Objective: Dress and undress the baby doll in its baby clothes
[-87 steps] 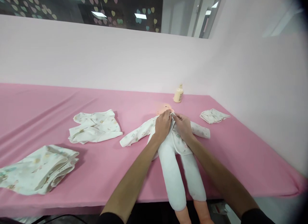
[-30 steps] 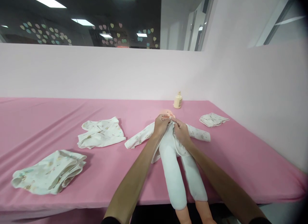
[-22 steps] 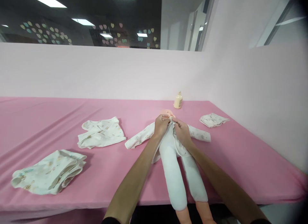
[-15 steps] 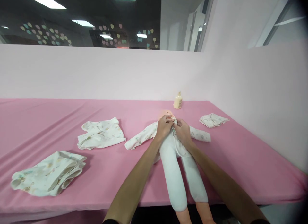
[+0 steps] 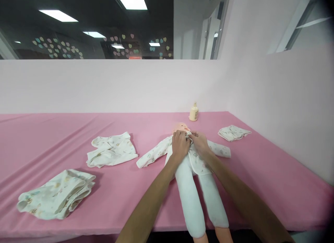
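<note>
A baby doll [image 5: 191, 201] lies on its back, its legs over the table's near edge. It wears a white printed baby jacket [image 5: 200, 163], sleeves spread to both sides, over a plain white body and legs. Both my hands are at the jacket's neckline, just below the doll's head [image 5: 180, 126]. My left hand [image 5: 180, 144] has its fingers closed on the collar edge. Close beside it, my right hand [image 5: 199, 142] pinches the other side of the collar. The exact fastening between the fingertips is hidden.
A pink-covered table [image 5: 117, 197] runs along a white wall. On the left lie a small printed garment [image 5: 112, 150] and a folded printed cloth [image 5: 57, 194]. At the back stands a cream pump bottle [image 5: 193, 112]; a folded cloth [image 5: 234, 132] lies at the right.
My left hand has turned, its back now facing up more, and sits a little lower at the collar. My right hand stays at the neckline. The whole view has tilted slightly upward.
</note>
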`<state>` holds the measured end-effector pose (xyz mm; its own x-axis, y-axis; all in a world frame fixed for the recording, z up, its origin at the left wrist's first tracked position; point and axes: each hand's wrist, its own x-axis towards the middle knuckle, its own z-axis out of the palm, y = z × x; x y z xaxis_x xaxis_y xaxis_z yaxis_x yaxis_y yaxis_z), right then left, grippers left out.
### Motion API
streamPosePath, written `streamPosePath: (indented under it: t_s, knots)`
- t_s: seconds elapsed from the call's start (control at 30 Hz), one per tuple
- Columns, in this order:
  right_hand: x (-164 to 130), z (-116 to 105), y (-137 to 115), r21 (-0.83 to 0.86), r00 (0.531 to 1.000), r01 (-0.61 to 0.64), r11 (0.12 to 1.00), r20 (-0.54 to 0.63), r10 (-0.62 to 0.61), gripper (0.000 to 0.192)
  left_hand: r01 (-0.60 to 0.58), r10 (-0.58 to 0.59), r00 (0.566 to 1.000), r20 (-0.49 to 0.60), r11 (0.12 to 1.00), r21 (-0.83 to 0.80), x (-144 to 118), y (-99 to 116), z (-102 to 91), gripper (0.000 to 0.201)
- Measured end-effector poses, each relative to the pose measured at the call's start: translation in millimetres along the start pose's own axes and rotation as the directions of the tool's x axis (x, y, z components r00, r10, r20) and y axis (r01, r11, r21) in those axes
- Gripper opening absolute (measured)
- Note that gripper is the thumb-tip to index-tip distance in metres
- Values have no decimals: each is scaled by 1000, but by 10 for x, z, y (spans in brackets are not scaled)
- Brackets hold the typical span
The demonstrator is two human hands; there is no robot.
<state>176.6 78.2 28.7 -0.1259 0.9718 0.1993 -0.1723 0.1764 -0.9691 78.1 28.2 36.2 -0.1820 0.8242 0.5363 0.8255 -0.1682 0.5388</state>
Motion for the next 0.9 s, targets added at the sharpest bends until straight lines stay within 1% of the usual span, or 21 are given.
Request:
streamPosePath:
  t_s: [0.07, 0.1, 0.17, 0.3, 0.5, 0.67, 0.83, 0.9]
  knots:
    - [-15, -6, -24, 23, 1000, -19, 1000, 14, 19, 25, -28, 26, 1000, 16, 987, 155, -26, 18, 1, 22]
    - [-25, -11, -34, 32, 999, -24, 999, 24, 23, 26, -42, 38, 999, 26, 979, 200, -31, 20, -3, 24]
    - [-44, -25, -45, 45, 999, -26, 999, 49, 23, 26, -73, 66, 997, 39, 970, 231, -24, 4, -19, 26]
    - [-68, -64, -30, 41, 998, -5, 999, 61, 3, 27, -146, 134, 988, 71, 970, 196, 22, -78, -52, 29]
    - [-68, -123, 33, 36, 996, 17, 999, 88, -20, 30, -178, 172, 984, 51, 972, 155, 49, -139, -50, 32]
    - [-37, -128, 98, -97, 995, 90, 991, 43, -87, 31, -174, 169, 984, 50, 977, 120, 51, -138, -35, 31]
    - [-58, -123, 113, -187, 986, 168, 968, 50, -161, 29, -167, 166, 986, 29, 983, 80, 67, -166, -8, 30]
    - [-88, -127, 96, -249, 979, 203, 947, 46, -198, 28, -166, 165, 986, 18, 983, 75, 70, -177, 1, 30]
